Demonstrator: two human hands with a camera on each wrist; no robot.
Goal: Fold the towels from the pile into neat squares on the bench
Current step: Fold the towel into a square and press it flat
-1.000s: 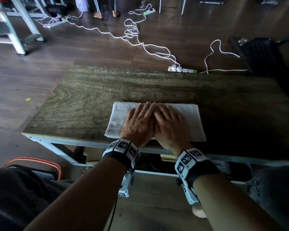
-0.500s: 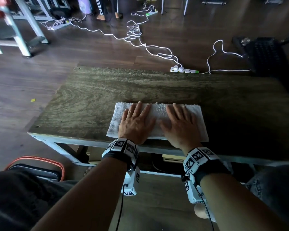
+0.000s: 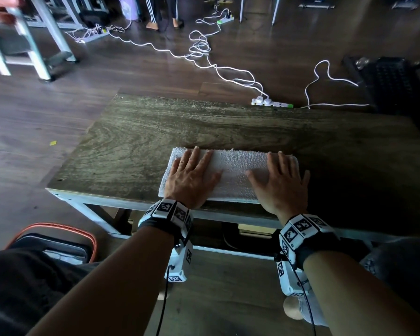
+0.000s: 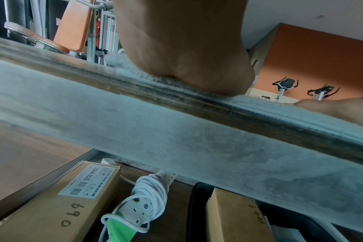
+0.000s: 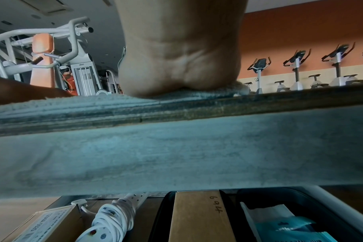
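The white towel [image 3: 235, 175] lies folded into a long rectangle at the near edge of the wooden bench [image 3: 155, 137], and we have both palms flat on it: our left hand [image 3: 192, 180] presses the left end, our right hand [image 3: 280, 184] the right end, fingers straight and spread, gripping nothing. The terry pile looks thick, soft and light; we judge it will sag if lifted by one point and will hold a crease only when pressed, though its rough nap should keep it from sliding on the wood. For the next fold we would pinch the two corners of one short end and carry them across to the other, which should bring the rectangle close to a square. No pile of other towels shows in these views. Under the bench, the wrist views show a cardboard box [image 4: 58, 206] with a printed label, a coiled white power strip [image 4: 143, 201], and a dark case [image 5: 300, 217] holding another cardboard box [image 5: 199, 217] and a plastic packet [image 5: 284, 224]. A black and orange bag [image 3: 51, 246] sits on the floor to our left.
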